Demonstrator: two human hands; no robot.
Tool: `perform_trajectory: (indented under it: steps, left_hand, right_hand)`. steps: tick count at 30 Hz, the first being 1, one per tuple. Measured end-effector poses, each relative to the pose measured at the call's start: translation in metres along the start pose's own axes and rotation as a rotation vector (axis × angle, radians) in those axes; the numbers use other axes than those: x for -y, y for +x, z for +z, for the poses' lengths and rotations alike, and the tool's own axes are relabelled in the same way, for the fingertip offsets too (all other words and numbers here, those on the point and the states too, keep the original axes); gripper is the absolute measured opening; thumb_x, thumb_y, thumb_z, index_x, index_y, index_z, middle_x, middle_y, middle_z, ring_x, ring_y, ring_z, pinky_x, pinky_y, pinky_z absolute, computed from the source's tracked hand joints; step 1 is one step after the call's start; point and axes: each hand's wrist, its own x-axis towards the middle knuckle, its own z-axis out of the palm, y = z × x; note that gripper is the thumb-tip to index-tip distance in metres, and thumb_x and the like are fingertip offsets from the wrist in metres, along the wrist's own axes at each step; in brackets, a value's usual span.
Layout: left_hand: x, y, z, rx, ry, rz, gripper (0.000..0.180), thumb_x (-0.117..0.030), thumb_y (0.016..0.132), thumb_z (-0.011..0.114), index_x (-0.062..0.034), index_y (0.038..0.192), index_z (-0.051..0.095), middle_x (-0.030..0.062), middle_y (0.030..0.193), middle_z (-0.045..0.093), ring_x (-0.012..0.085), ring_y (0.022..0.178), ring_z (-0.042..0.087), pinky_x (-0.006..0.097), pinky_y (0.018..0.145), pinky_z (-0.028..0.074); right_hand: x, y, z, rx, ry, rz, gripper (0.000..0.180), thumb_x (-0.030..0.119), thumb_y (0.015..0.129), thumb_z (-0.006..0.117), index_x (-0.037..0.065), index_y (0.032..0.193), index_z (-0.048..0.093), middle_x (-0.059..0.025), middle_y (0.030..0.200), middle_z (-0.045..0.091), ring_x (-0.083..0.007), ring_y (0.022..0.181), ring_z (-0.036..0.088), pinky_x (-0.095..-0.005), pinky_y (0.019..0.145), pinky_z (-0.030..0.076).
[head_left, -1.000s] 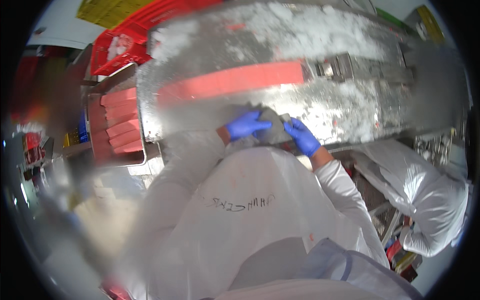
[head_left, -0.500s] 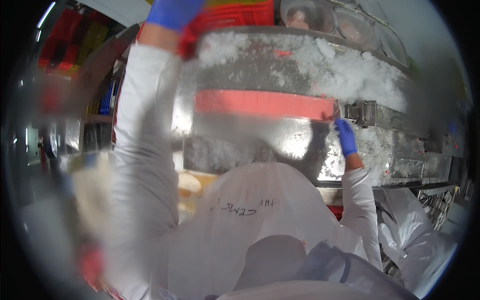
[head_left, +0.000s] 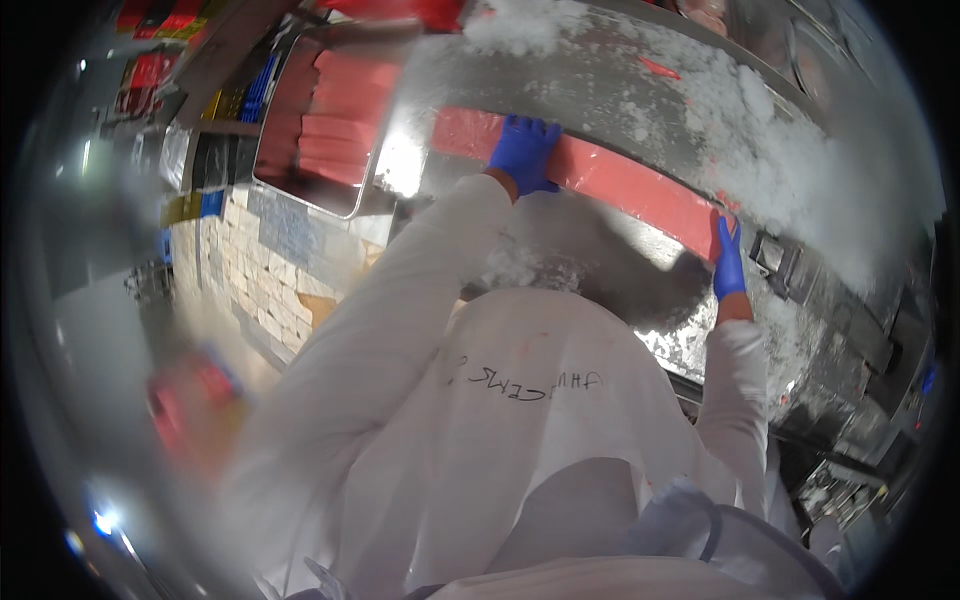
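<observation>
A long, flat, glossy pink slab lies on a wet metal worktop; what it is made of I cannot tell. My left hand, in a blue glove, grips it left of its middle, fingers over the far edge and thumb along the near side. At the slab's right end, my right hand, gloved in blue too, holds the corner between thumb and fingers. To the left stands a metal tray with several similar pink strips laid side by side.
Crushed ice covers much of the worktop's far and right parts, with a small pink scrap on it. Right of the slab sits a metal fixture. A red container stands at the far left edge. Pale boxes or blocks are stacked lower left.
My left hand has come down from the far left onto the slab. My right hand has closed on its right end. The view has turned, bringing the tray of strips into sight.
</observation>
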Motion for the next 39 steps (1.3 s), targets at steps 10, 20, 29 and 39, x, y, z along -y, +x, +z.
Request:
perform_trajectory:
  steps: [10,20,29,39]
  left_hand:
    - [0.015,-0.037,0.010,0.021,-0.014,0.057,0.109,-0.059,0.061,0.094,-0.0116,0.149,0.051,0.0164,0.138,0.059,0.0395,0.136,0.052,0.059,0.120,0.032]
    - [0.021,-0.066,0.025,-0.024,0.044,0.118,0.108,-0.062,0.061,0.092,-0.0158,0.150,0.052,0.0130,0.141,0.056,0.0357,0.136,0.049,0.060,0.120,0.029]
    - [0.023,-0.071,0.021,-0.057,0.038,0.118,0.112,-0.066,0.062,0.089,-0.0141,0.153,0.047,0.0120,0.144,0.054,0.0328,0.140,0.046,0.059,0.121,0.027]
    - [0.013,-0.070,0.018,0.028,0.065,0.092,0.113,-0.068,0.065,0.087,-0.0155,0.155,0.045,0.0117,0.151,0.050,0.0320,0.145,0.041,0.059,0.122,0.026]
  right_hand:
    - [-0.056,-0.104,-0.001,0.119,0.421,0.121,0.062,0.023,0.090,0.078,0.015,0.143,0.046,-0.0100,0.133,0.061,-0.0285,0.125,0.061,-0.0452,0.103,0.053]
    - [-0.098,-0.175,-0.080,-0.136,0.034,0.217,0.043,0.019,0.090,0.077,0.012,0.128,0.058,-0.0055,0.112,0.069,-0.0211,0.095,0.068,-0.0388,0.074,0.056]
    - [0.203,-0.195,0.002,0.417,0.509,-0.429,0.047,0.031,0.106,0.057,0.008,0.146,0.049,-0.0100,0.138,0.060,-0.0271,0.125,0.058,-0.0437,0.104,0.045]
    - [-0.068,-0.108,-0.013,-0.032,-0.007,-0.071,0.082,0.063,0.104,0.051,0.000,0.155,0.046,-0.0141,0.144,0.059,-0.0277,0.131,0.057,-0.0410,0.108,0.047]
